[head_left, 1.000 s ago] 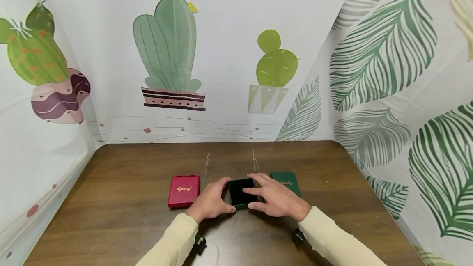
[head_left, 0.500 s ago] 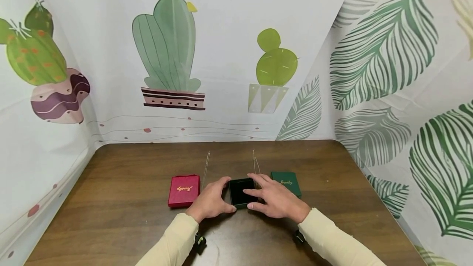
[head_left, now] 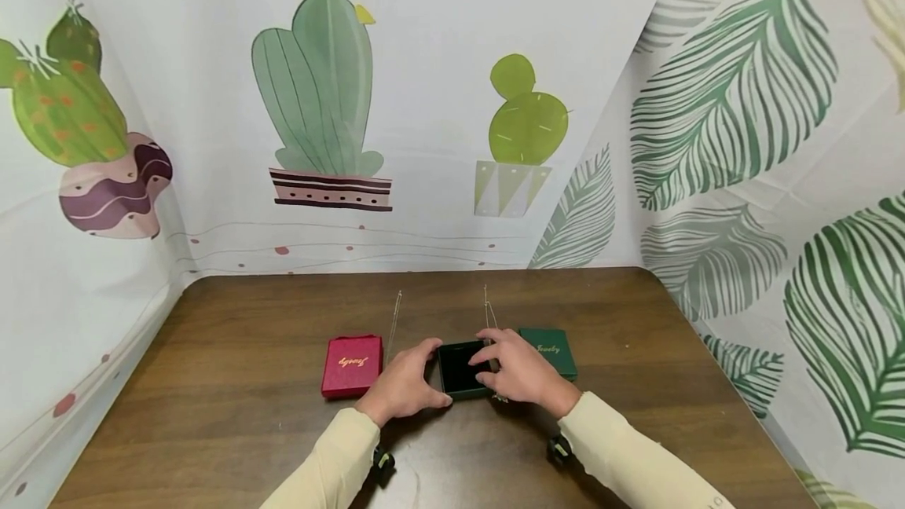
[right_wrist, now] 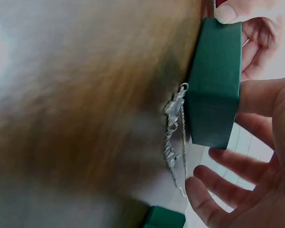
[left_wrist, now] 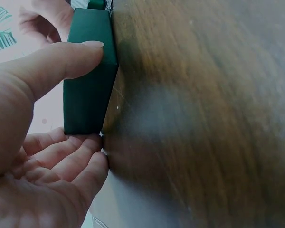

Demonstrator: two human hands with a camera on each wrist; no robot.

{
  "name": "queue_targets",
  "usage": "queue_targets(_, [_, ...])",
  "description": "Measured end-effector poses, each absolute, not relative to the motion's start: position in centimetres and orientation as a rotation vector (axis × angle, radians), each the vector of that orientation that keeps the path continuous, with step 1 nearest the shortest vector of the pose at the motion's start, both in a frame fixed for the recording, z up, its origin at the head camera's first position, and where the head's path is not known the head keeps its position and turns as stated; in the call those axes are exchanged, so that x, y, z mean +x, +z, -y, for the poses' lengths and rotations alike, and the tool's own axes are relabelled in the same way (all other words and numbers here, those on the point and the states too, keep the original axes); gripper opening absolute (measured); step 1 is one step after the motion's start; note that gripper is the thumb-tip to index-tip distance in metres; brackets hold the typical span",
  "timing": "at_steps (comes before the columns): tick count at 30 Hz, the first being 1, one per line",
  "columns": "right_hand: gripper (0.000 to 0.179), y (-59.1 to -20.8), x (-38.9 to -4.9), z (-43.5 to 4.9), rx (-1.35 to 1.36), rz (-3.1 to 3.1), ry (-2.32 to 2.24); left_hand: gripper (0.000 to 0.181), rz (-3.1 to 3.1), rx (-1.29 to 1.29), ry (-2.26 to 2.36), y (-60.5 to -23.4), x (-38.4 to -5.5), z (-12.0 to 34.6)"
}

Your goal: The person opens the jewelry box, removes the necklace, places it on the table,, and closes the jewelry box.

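A small open green jewelry box (head_left: 468, 395) with a black lining pad (head_left: 458, 374) sits mid-table. My left hand (head_left: 403, 385) grips it from the left, thumb on the near wall and fingers round the far side. Over its right part my right hand (head_left: 522, 370) reaches in, thumb and index finger bent over the black pad, the other fingers loose by the far edge. A silver necklace with a jeweled pendant (right_wrist: 175, 108) lies on the table right against the box's right side, partly under my right hand.
Left of the hands lies a red jewelry box (head_left: 352, 368); a green box lid (head_left: 550, 350) with gold lettering lies at right. Another thin chain (head_left: 394, 324) stretches beside the red box. A patterned cloth (head_left: 438, 100) hangs behind the table (head_left: 247, 415).
My right hand has shifted slightly left, its thumb and index finger bending further in over the pad, and the pendant shows below it. My left hand and the box have stayed put.
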State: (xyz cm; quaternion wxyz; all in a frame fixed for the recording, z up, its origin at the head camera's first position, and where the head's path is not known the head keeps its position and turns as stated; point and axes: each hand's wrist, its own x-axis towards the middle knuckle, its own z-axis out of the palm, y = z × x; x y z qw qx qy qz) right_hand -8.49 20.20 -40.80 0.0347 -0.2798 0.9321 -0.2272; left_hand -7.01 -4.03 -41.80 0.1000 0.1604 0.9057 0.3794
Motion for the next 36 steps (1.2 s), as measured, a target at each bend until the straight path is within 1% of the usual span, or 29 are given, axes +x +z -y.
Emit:
queue_targets(3, [0.017,-40.7,-8.6,-19.8,-0.841,-2.878,-0.706,0.089,-2.685,0.476,1.124,-41.8,-7.1,4.0])
queue_targets(9, [0.019,-40.8,-8.4,-20.4,-0.918,-2.876,-0.711,0.088,-2.688,0.472,1.121,-41.7,-7.0,4.0])
queue_targets(19, [0.046,-40.7,-8.4,-23.6,-0.982,-2.897,-0.63,0.09,-2.685,0.452,1.12,-41.7,-7.0,3.9])
queue_targets(29, [0.062,-40.6,-8.8,-26.9,-0.99,-2.939,-0.467,0.089,-2.703,0.5,1.126,-41.7,-7.0,4.0])
queue_targets(36, [0.085,-40.7,-9.2,-29.3,-0.969,-2.956,-0.397,0.089,-2.699,0.493,1.125,-41.7,-6.9,4.0])
